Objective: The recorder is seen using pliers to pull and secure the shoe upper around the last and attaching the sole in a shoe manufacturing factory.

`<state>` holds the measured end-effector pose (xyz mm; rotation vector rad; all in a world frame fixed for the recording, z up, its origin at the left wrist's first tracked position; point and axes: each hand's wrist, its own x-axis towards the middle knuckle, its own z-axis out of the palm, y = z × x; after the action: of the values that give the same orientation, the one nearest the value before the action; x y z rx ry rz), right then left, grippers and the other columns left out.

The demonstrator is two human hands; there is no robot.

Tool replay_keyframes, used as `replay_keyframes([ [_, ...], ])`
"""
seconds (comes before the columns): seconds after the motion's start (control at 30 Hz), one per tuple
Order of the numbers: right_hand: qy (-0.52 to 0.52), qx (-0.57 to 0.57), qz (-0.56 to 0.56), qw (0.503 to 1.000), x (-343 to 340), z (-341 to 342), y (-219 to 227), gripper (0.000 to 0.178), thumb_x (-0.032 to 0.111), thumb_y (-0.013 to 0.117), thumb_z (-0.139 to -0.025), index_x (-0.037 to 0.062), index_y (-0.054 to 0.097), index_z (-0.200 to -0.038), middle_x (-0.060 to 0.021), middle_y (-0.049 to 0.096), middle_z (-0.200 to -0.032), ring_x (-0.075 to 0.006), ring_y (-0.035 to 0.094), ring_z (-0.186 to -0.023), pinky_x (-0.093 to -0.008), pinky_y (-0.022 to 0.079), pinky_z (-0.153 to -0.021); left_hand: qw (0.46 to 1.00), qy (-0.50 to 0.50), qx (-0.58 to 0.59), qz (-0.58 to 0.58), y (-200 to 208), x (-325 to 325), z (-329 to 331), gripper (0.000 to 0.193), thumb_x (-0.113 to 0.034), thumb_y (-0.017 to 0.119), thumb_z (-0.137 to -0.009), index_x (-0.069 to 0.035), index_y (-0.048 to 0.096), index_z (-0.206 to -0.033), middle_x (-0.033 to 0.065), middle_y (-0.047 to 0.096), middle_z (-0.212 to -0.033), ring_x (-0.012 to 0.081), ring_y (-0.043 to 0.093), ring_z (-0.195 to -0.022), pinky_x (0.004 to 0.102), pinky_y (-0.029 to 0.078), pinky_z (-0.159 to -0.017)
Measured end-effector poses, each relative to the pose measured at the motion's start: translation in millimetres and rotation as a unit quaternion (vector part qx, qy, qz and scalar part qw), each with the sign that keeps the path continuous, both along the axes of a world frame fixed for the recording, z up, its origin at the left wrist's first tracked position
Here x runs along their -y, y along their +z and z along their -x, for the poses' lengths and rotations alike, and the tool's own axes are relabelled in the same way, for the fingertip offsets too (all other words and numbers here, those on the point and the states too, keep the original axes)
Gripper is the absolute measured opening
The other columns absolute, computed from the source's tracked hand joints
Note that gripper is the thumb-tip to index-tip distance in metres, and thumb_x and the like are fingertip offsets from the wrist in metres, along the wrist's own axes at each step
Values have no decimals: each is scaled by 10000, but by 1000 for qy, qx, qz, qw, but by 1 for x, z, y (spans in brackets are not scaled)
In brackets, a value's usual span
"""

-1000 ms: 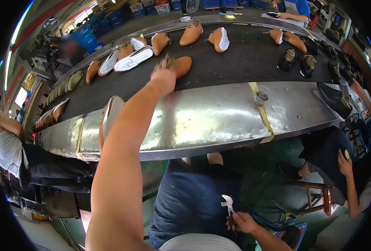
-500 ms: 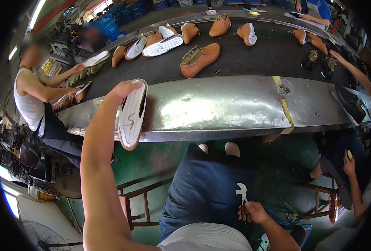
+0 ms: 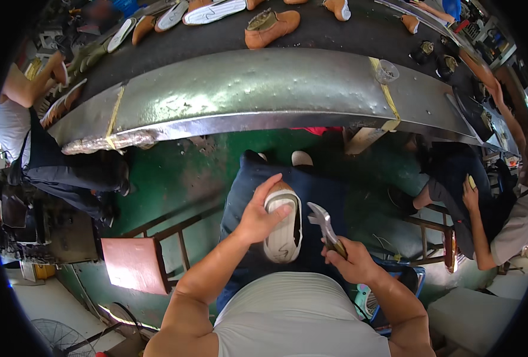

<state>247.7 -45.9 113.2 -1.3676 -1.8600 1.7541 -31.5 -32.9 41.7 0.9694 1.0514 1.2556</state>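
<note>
Head view, left hand (image 3: 257,220): gripping shoe (image 3: 283,241) — under thumb, right of palm.
Right hand (image 3: 348,260): closed around hammer-headed tool (image 3: 321,221).
Shoe stage: in hand, seemingly positioned; tool contact — apparently not yet made.

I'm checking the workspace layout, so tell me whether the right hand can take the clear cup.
Probably not as things stand: the right hand grips the hammer, and the clear cup sits well forward on the metal ledge, though nothing seems to block the way.
</note>
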Motion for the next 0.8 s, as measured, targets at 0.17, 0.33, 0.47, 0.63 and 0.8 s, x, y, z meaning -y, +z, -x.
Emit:
replay_keyframes([
  [0.17,59,-41,53,996,-3,19,8,317,198,593,-987,22,582,-1250,-66,707,-983,-144,660,-829,-299,522,-769,998,-61,-34,-7,10,6,1,655,-148,690,-946,-112,351,-1505,109,457,-1380,200,461,-1271,345,380,-1093],
  [0.33,31,-164,355,920,-25,24,26,326,237,578,-1022,18,564,-1263,-96,641,-1176,-210,641,-1101,-352,535,-881,978,-106,-174,-51,18,10,18,605,-212,599,-993,-37,336,-1508,214,377,-1505,350,371,-1403,407,304,-1162],
  [0.47,10,-147,399,905,-33,31,22,294,234,566,-1029,6,569,-1213,-66,653,-1048,-167,662,-927,-335,545,-752,980,-75,-175,-53,24,9,20,513,-206,619,-984,-34,458,-1439,178,518,-1398,324,482,-1322,400,364,-1123],
  [0.63,115,10,-162,980,-30,42,-52,273,189,592,-989,-35,588,-1147,-132,665,-857,-232,648,-643,-344,529,-631,974,-19,-187,-127,-4,0,25,409,-131,612,-981,-51,532,-1374,167,535,-1369,300,503,-1299,377,386,-1103],
  [0.8,59,60,-214,973,-20,63,-75,302,179,600,-968,-54,579,-1159,-258,663,-1001,-462,645,-926,-497,525,-810,997,-34,-57,45,-14,-6,32,393,-123,620,-994,-103,545,-1379,83,586,-1291,164,547,-1191,321,447,-1028],
])
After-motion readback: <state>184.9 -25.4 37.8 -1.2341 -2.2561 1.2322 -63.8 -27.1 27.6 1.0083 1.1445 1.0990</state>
